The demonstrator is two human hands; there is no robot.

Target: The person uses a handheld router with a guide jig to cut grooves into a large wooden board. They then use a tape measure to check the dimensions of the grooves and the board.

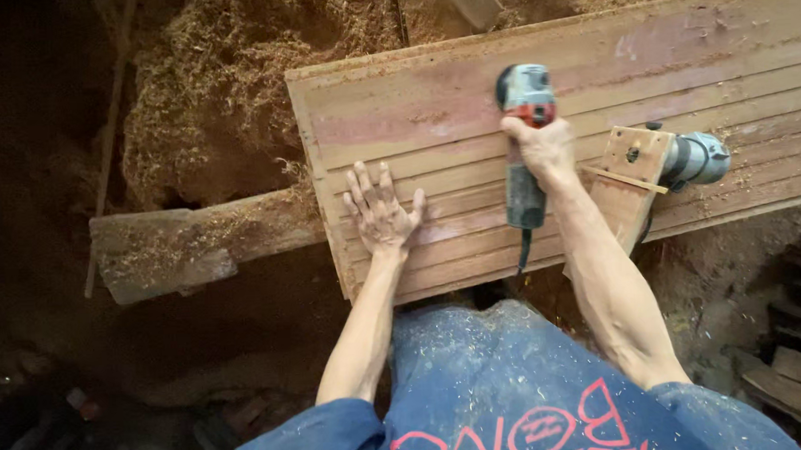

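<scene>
While the left hand (pixel 380 210) lies flat, fingers spread, pinning the grooved wooden panel (pixel 450 117) down, the right hand (pixel 545 147) is wrapped round the angle grinder (pixel 524 141), its head just beyond the knuckles. A router (pixel 656 167) rests right of that wrist.

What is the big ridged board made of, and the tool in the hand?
The board looks like reddish raw wood: grain, grooves and sawdust show. The grinder in the right hand seems grey and red plastic, perhaps with a metal head.
</scene>
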